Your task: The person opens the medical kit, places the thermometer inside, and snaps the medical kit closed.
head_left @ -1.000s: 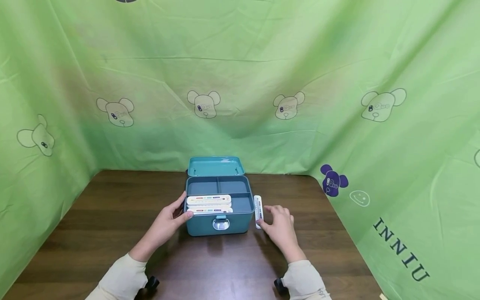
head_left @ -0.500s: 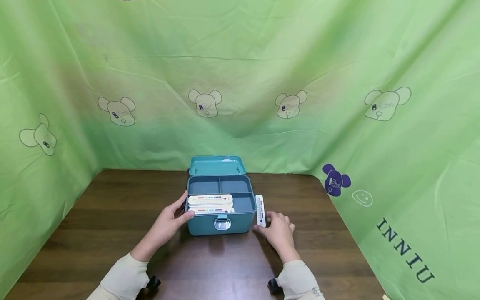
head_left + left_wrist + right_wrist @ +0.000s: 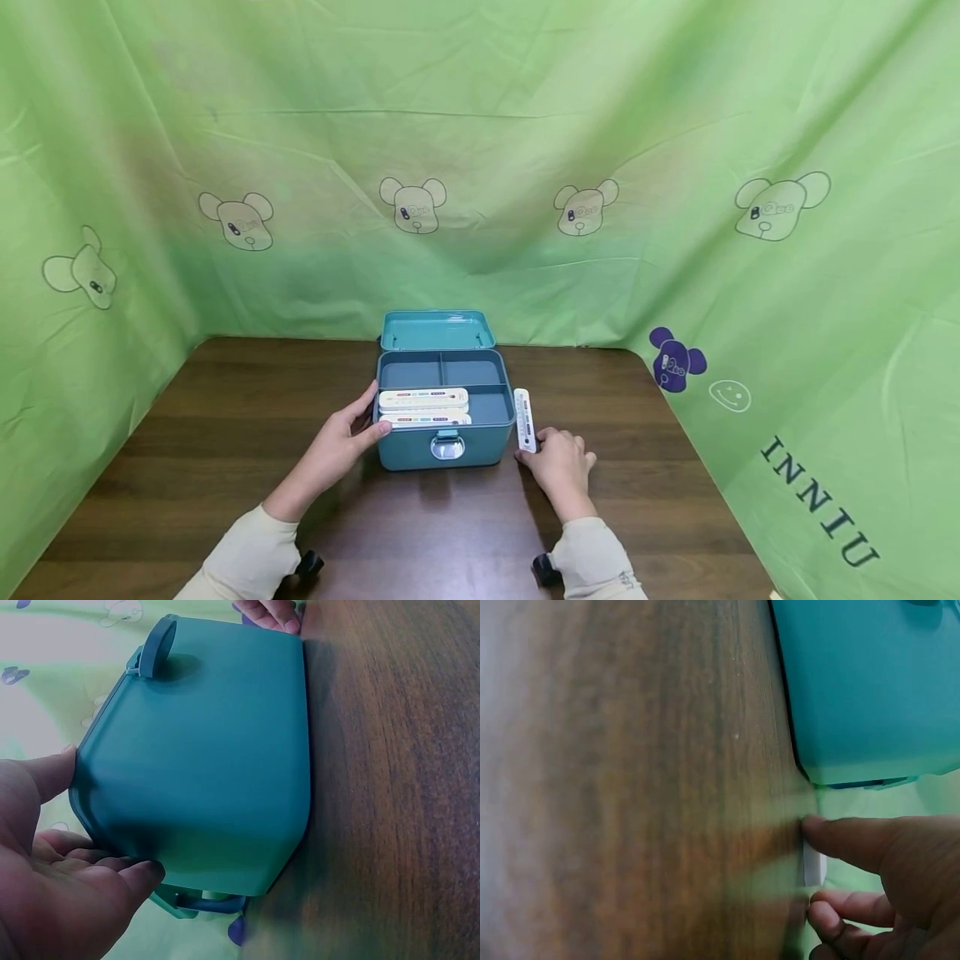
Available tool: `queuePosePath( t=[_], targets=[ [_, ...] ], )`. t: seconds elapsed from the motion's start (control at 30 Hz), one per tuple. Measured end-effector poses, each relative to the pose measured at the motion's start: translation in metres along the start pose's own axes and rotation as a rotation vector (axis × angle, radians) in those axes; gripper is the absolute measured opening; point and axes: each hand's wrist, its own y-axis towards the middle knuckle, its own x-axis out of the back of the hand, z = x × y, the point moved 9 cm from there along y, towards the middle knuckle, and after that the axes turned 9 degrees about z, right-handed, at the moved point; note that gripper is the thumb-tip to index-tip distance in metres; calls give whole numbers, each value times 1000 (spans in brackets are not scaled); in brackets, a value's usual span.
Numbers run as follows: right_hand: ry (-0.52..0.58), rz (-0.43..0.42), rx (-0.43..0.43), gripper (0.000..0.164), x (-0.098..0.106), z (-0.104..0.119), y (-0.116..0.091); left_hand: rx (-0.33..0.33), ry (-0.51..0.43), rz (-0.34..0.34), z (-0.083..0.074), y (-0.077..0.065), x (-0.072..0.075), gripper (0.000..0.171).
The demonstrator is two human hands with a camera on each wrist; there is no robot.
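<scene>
Between right fingertips (image 3: 817, 827), white case (image 3: 524, 419), beside box (image 3: 483, 450)

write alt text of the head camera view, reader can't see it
A person's right hand holds the near end of a slim white printed object on a wooden table, right of an open teal box. The left hand holds the box's left side; similar objects lie in its front compartment, and a green curtain hangs behind.

Box (image 3: 483, 447) on table (image 3: 660, 492), cases (image 3: 423, 400) in its front left, single case (image 3: 523, 417) right of it, curtain (image 3: 495, 142) behind.
</scene>
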Motion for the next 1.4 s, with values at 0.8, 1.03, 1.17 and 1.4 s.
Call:
queuePosePath(
  t=[0.8, 1.03, 1.17, 1.4],
  targets=[
    [105, 16, -46, 28, 14, -31, 17, 18, 0, 4, -2, 0, 0, 86],
    [206, 9, -65, 31, 23, -48, 22, 18, -13, 4, 0, 0, -1, 86],
    [236, -37, -21, 32, 37, -54, 25, 22, -17, 7, 0, 0, -2, 87],
    [271, -110, 74, 31, 62, -54, 34, 35, -8, -2, 0, 0, 0, 87]
  ],
)
